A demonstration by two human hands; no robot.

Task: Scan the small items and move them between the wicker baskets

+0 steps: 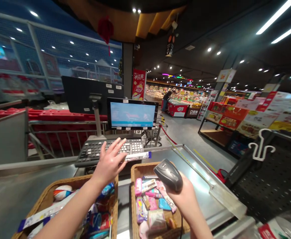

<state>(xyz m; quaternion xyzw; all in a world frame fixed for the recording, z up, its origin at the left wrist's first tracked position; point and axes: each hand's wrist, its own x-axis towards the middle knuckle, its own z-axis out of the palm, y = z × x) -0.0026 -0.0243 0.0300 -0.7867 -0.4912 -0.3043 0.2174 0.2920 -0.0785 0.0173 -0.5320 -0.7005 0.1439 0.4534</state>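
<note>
My left hand (112,157) is above the keyboard (93,151), its fingers stretched over the keys. A slim white box with a blue end (138,156) sticks out to the right from under its thumb, pinched against the hand. My right hand (182,191) is wrapped round a black barcode scanner (169,175), whose head points up and left. Beneath the scanner is the right wicker basket (133,189), with several small packets inside. Under my left forearm stands the left wicker basket (46,192), holding more packaged goods; the forearm hides part of them.
A lit screen (132,114) stands behind the keyboard, beside a taller dark monitor (83,94). Both baskets rest on a metal counter (192,166). White hooks (261,146) hang on a black perforated panel at right. A person (165,100) bends over a freezer far off.
</note>
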